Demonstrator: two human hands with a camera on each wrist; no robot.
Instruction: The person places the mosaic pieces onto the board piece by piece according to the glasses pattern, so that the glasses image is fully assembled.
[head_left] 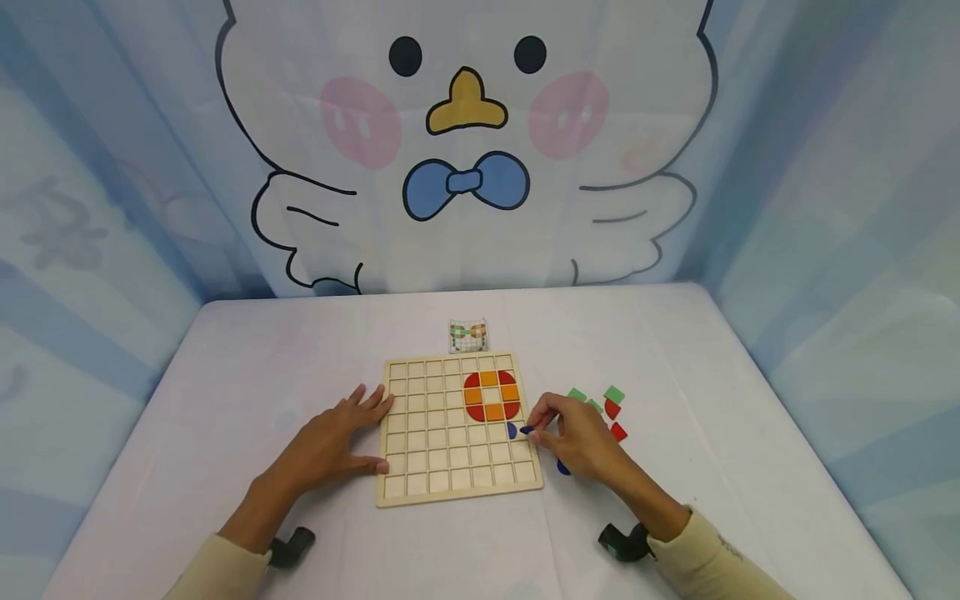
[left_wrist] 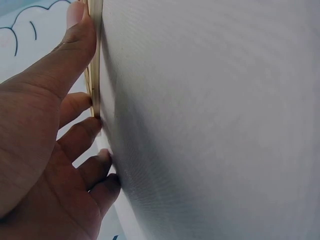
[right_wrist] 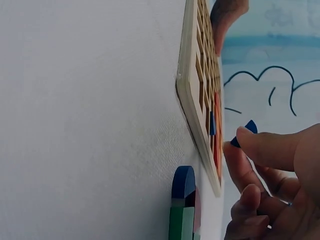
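Observation:
A wooden grid board (head_left: 438, 450) lies on the table. Near its upper right, red rounded tiles and orange square tiles (head_left: 489, 379) form a ring; below them sits a blue rounded tile (head_left: 512, 431) in a cell. My left hand (head_left: 333, 442) rests against the board's left edge, thumb and fingers spread. Between the thumb and finger of my right hand (head_left: 577, 437) a small blue tile (right_wrist: 251, 127) is pinched, held just over the board's right edge. In the right wrist view the pinched tile is tilted and partly covered by the thumb.
Right of the board lie loose green tiles (head_left: 614, 393), red tiles (head_left: 618, 432) and a blue tile (head_left: 563, 468), some hidden behind the right hand. A small pattern card (head_left: 468, 337) lies beyond the board. A printed curtain (head_left: 465, 250) hangs behind the white table (head_left: 300, 350).

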